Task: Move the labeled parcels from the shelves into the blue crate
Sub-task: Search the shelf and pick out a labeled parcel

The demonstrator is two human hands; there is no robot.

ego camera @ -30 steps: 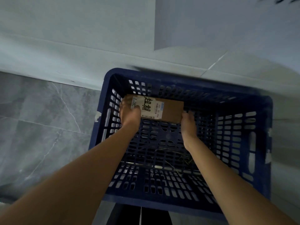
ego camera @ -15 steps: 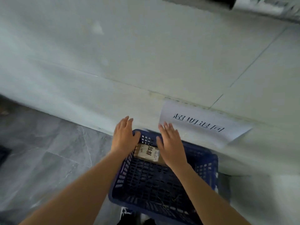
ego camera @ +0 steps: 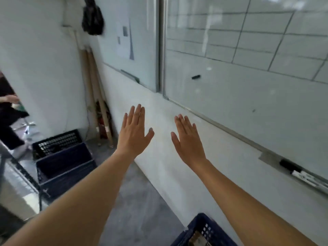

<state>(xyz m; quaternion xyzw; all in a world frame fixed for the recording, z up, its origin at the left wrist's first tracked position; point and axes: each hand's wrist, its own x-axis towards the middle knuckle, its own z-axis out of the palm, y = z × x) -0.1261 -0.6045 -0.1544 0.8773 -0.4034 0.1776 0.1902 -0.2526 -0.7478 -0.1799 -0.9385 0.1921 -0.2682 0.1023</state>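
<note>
Only a corner of the blue crate (ego camera: 205, 229) shows at the bottom edge, under my right forearm; a scrap of brown parcel (ego camera: 196, 239) is visible inside it. My left hand (ego camera: 133, 132) is raised in front of the white wall, fingers straight and empty. My right hand (ego camera: 188, 139) is raised beside it, also flat and empty. Both hands are well above the crate and touch nothing. No shelves are in view.
Two more dark blue crates (ego camera: 62, 164) stand stacked on the floor at the left, by a metal rack edge (ego camera: 19, 171). A whiteboard (ego camera: 248, 82) covers the wall on the right. Wooden poles (ego camera: 95, 103) lean in the corner. A person (ego camera: 8, 118) stands at far left.
The parcel went from my hands into the crate. Both hands let go, opened and rose, and my view lifted from the crate up to the wall and whiteboard.
</note>
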